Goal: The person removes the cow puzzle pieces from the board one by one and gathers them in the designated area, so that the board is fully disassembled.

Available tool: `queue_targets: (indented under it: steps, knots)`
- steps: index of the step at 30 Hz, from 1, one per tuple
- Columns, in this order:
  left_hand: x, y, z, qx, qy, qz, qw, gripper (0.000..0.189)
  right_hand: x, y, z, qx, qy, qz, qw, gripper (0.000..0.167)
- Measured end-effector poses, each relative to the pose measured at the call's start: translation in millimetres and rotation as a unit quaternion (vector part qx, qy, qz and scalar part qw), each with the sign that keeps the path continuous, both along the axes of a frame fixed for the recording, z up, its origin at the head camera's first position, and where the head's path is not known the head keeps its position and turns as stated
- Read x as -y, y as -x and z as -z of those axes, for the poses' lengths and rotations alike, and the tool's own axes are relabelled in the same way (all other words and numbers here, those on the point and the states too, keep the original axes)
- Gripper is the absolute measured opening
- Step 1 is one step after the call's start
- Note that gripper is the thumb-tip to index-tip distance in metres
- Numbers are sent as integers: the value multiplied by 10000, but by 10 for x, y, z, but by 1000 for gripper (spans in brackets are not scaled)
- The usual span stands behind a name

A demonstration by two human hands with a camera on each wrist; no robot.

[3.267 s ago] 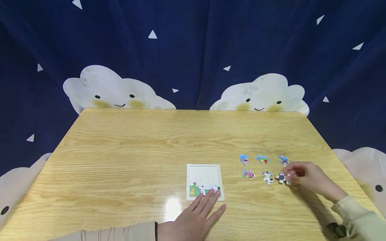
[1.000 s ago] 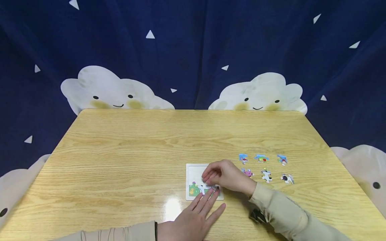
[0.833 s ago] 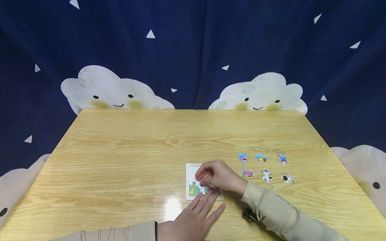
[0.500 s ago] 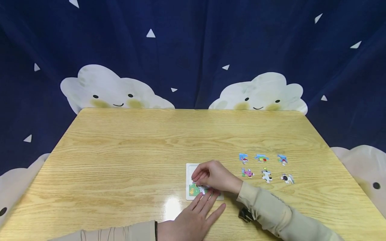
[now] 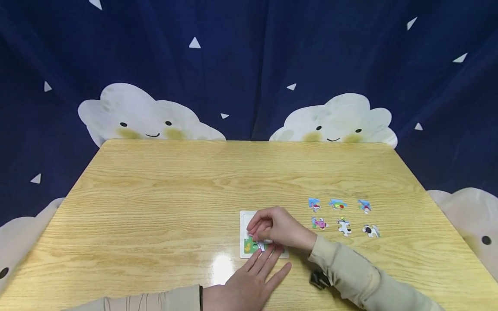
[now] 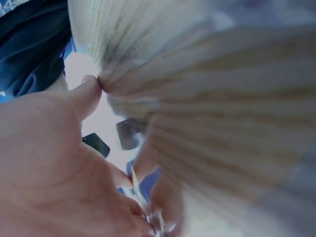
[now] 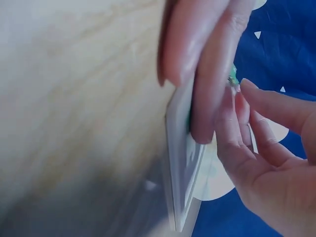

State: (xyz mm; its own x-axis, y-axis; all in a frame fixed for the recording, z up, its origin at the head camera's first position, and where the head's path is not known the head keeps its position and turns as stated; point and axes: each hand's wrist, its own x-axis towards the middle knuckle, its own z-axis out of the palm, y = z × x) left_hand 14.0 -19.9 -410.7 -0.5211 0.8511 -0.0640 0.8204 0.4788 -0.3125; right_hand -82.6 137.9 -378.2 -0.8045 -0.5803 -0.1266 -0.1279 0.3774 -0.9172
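Observation:
A square white puzzle tray (image 5: 242, 229) lies on the table, holding green pieces with ducks (image 5: 247, 246) along its lower part. My left hand (image 5: 249, 283) rests with straight fingers on the tray's lower right edge. Over the tray, my right hand (image 5: 278, 227) pinches a small puzzle piece between thumb and fingers. A bit of green (image 7: 233, 75) shows at those fingertips in the right wrist view; the hand hides most of the piece. The tray (image 7: 180, 168) appears edge-on there, under the left fingers (image 7: 205, 98).
Several loose puzzle pieces lie right of the tray in two rows, among them a blue one (image 5: 364, 205), a pink one (image 5: 320, 223), a white one (image 5: 344, 226) and a black-and-white one (image 5: 371, 230). A dark blue curtain (image 5: 249, 65) hangs behind the wooden table (image 5: 155, 194).
My right hand has left the loose pieces, come over the tray and slid left across it. It now pinches a piece at the tray's left part. My left hand has stayed in place.

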Motion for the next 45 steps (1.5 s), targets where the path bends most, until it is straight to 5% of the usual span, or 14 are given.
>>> queue_targets:
  steps: [7,12,22,33,45]
  knots:
    - [13,-6,25,-354,-103,59,9993,83,27,-63,24,-49,33,-150,9999,14]
    - [14,-5,25,-259,-104,55,9996,83,41,-71,11,-366,-129,-189,9991,14]
    - [14,0,74,-688,-489,106,9964,81,-110,-19,-56,-620,-173,149,9978,12]
    - [34,14,27,-397,-696,267,9964,86,-701,10,-205,-358,-259,720,9964,11]
    - [41,19,72,-744,-971,408,9917,86,-1303,-222,-126,-384,-993,1036,9889,10]
